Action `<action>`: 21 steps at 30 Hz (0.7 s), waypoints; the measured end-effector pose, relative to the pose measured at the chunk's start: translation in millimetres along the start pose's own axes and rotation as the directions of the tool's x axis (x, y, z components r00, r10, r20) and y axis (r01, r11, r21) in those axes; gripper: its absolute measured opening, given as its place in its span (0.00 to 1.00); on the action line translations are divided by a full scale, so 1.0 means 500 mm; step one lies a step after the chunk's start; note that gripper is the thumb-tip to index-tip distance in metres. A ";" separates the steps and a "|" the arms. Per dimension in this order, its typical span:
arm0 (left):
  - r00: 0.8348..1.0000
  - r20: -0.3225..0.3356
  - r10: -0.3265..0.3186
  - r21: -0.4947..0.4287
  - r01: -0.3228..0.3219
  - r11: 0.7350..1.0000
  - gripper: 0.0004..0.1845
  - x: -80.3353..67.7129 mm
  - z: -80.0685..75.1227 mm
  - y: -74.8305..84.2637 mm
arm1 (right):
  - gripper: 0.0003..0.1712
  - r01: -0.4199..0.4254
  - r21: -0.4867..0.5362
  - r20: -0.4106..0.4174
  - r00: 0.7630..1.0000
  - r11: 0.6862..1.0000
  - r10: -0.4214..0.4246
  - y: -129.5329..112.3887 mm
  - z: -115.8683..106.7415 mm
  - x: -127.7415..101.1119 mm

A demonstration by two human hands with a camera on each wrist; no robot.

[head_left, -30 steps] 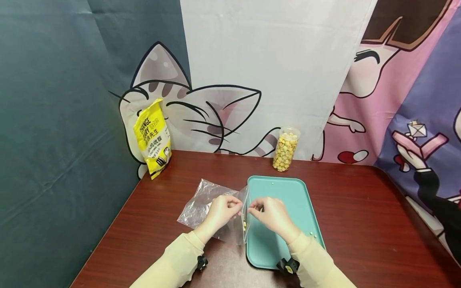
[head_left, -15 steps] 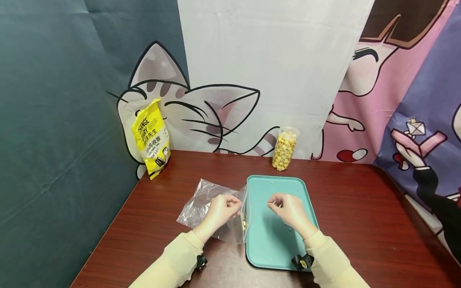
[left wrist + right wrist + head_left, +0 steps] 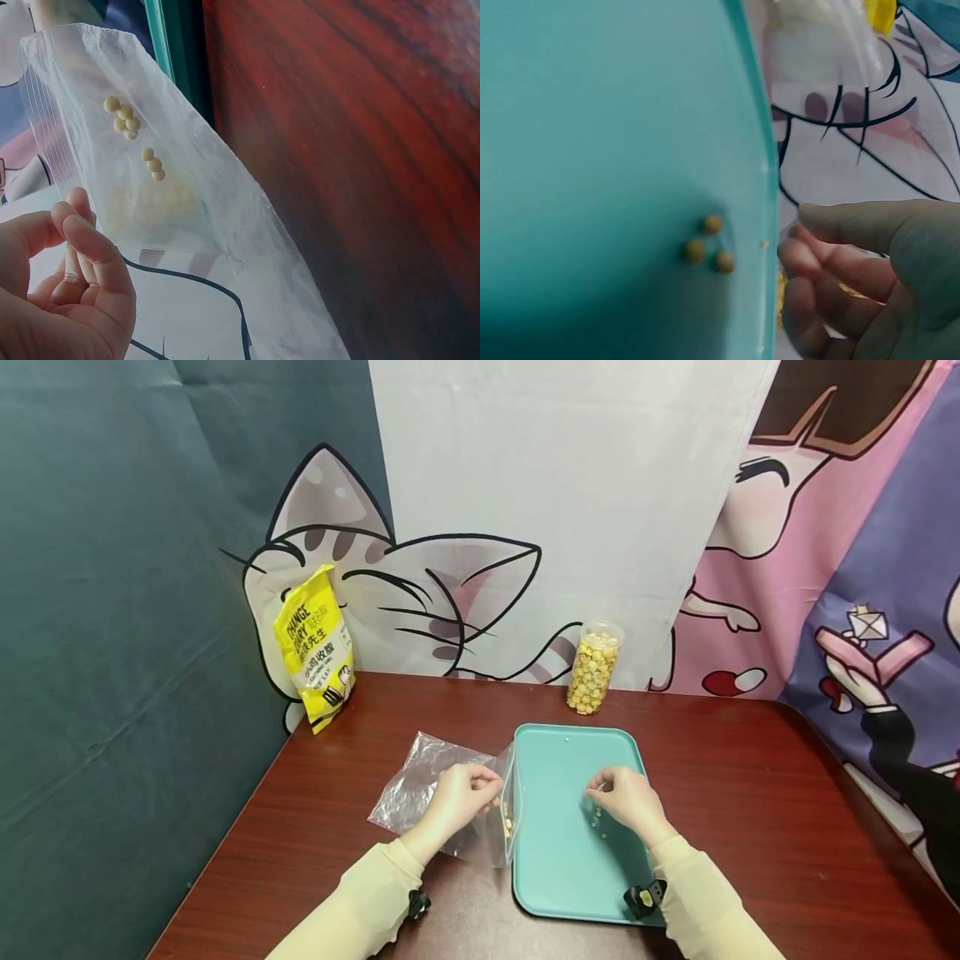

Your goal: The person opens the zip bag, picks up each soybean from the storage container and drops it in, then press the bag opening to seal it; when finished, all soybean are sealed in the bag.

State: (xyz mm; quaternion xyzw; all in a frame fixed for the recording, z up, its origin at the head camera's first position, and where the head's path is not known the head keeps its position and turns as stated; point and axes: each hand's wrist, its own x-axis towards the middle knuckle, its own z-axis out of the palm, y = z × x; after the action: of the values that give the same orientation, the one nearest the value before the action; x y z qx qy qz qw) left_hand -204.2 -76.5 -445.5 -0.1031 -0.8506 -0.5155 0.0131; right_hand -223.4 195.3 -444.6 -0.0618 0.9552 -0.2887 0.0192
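Observation:
My left hand (image 3: 459, 795) pinches the mouth edge of a clear zip plastic bag (image 3: 420, 781), which lies on the table with its opening beside the tray. Several small round tan balls, like soybeans (image 3: 154, 163), show through the bag in the left wrist view. My right hand (image 3: 633, 802) hovers over the teal tray (image 3: 555, 885), its fingers loosely bent and nothing visible between thumb and fingers. Below it, a few more soybean-like balls (image 3: 694, 250) rest on the tray in the right wrist view.
A clear plastic jar of popcorn (image 3: 592, 675) stands behind the tray, near the wall cloth. At the back left, a yellow snack bag (image 3: 318, 647) leans upright against the cloth. The tray has a low raised rim.
My right hand has left the bag's opening and moved right, over the balls on the tray. My left hand has stayed at the bag's edge.

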 end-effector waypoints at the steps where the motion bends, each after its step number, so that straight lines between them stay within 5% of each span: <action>1: 1.000 -0.001 0.002 -0.002 -0.002 1.000 0.05 0.000 0.000 0.000 | 0.04 -0.020 -0.021 0.011 1.000 1.000 0.020 0.004 0.001 0.000; 11: 1.000 -0.010 0.024 0.018 -0.024 1.000 0.05 -0.002 -0.002 0.000 | 0.13 -0.097 -0.188 0.051 0.993 0.977 0.108 0.024 0.004 -0.010; 21: 0.999 -0.016 0.030 0.031 -0.030 0.999 0.05 -0.006 -0.004 0.000 | 0.17 -0.095 -0.208 0.082 0.990 0.974 0.114 0.022 0.008 -0.024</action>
State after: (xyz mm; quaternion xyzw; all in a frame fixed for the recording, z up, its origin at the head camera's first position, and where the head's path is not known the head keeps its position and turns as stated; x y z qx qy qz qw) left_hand -201.2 -78.6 -445.1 -0.1113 -0.8567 -0.5027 0.0295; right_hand -212.5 203.5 -453.9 -0.0266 0.9797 -0.1849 0.0723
